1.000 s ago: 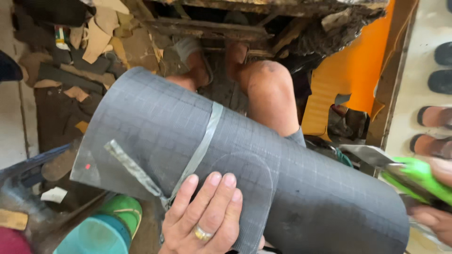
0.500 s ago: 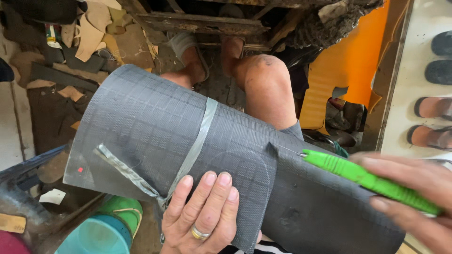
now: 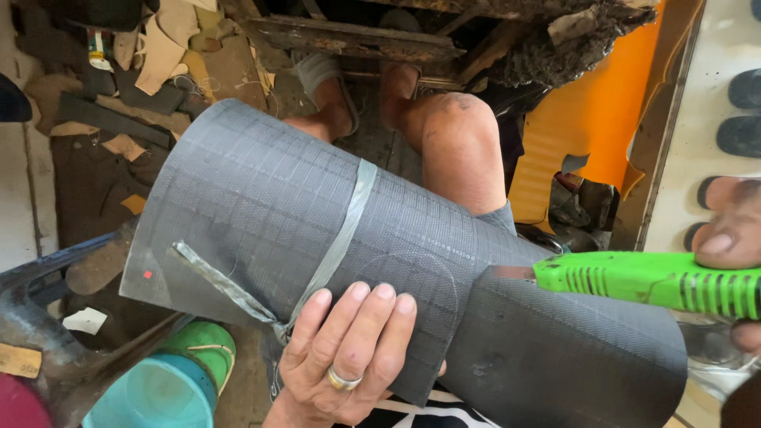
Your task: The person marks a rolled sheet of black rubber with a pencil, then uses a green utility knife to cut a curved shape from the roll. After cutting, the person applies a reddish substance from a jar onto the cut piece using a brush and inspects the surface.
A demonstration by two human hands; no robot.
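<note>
A rolled sheet of dark grey gridded rubber lies across my lap, tied round by a grey strap. My left hand, with a ring on one finger, presses on the roll's near edge from below. My right hand grips a bright green utility knife at the right edge. The knife's blade end touches the rubber where an outer layer ends. A faint curved outline is marked on the sheet near my fingers.
My bare knee and sandalled feet show beyond the roll. Leather and rubber scraps litter the floor at upper left. Green and blue containers sit lower left. An orange sheet leans at right, with dark sandals beyond.
My right hand brought the green knife in from the right until its blade end reached the rubber. The left hand stayed on the roll.
</note>
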